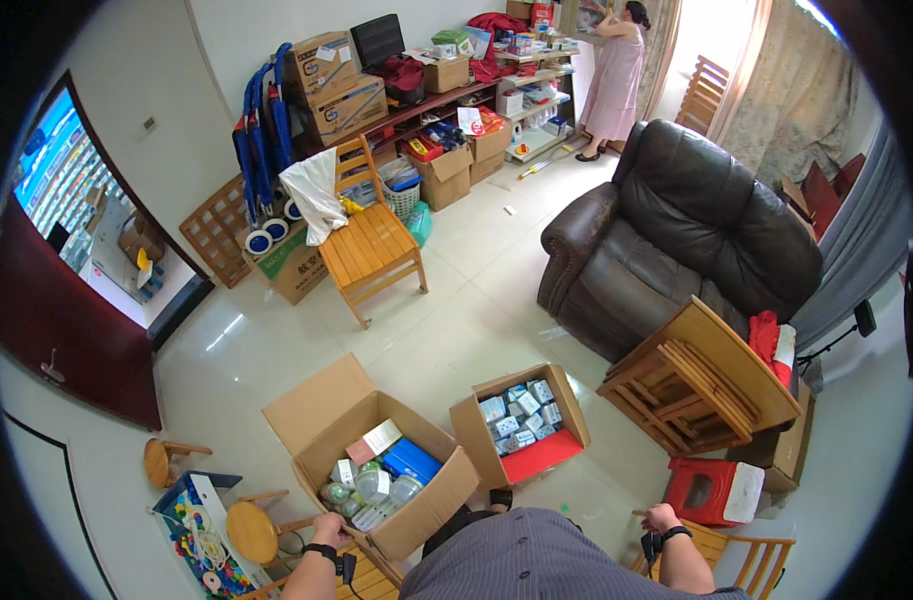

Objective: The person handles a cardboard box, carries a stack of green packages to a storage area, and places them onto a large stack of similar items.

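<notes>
At the lower left, my left hand (331, 529) touches the near-left edge of an open cardboard box (468, 480), its fingers partly hidden. That box holds jars with lids (372, 484), a blue box (411, 461) and small cartons. To its right stands a second open cardboard box (468, 442), filled with small white-and-blue cartons (528, 403) and a red panel (543, 456). My right hand (660, 517) is at the lower right, fingers curled, beside a slatted wooden chair (700, 551); whether it grips the chair cannot be told. Each wrist wears a black band.
A brown leather recliner (651, 255), a folded wooden table (711, 375) and a red plastic stool (696, 491) stand right. Ahead is a wooden chair (370, 240) with a white cloth. Wooden stools (252, 532) stand left. Another person (614, 82) stands by the far shelves (539, 105).
</notes>
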Available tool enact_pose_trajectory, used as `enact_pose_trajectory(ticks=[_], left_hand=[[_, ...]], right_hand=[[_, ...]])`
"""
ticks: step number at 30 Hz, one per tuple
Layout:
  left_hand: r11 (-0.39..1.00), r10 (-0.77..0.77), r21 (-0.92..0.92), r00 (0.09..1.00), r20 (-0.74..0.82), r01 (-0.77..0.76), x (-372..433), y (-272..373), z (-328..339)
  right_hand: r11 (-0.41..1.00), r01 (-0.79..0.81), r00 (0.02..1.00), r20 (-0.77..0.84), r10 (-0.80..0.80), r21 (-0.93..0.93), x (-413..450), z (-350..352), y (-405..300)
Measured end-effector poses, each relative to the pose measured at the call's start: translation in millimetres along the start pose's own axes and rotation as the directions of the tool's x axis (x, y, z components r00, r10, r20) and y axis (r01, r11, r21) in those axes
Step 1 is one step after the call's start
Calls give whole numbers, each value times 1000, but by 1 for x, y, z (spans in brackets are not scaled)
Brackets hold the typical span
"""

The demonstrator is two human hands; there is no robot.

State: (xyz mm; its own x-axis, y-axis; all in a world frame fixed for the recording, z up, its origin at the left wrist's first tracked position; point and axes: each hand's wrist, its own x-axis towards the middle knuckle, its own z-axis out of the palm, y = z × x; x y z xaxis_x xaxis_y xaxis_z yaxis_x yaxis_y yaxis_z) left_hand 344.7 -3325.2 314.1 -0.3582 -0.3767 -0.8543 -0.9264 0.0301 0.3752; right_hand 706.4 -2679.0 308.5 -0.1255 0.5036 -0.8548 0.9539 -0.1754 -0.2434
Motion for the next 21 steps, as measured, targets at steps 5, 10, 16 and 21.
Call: enact_pose_trajectory(ticks=[5,10,16,21], left_hand=[[997,57,-55,998,-22,-58,24,-11,-6],[994,93,-60,994,-62,-97,4,-5,-6],[994,72,-83,997,-33,-74,6,-5,-16],[986,72,-151,997,-31,-75,29,-18,-23]], right_hand=[[1000,4,1000,-12,-3,5,-16,6,15],[984,-6,1000,26,1,180,-12,10,40],[997,-9,1000,21,8,73,-14,18,40],[997,5,1000,20,-7,75,-9,23,40]])
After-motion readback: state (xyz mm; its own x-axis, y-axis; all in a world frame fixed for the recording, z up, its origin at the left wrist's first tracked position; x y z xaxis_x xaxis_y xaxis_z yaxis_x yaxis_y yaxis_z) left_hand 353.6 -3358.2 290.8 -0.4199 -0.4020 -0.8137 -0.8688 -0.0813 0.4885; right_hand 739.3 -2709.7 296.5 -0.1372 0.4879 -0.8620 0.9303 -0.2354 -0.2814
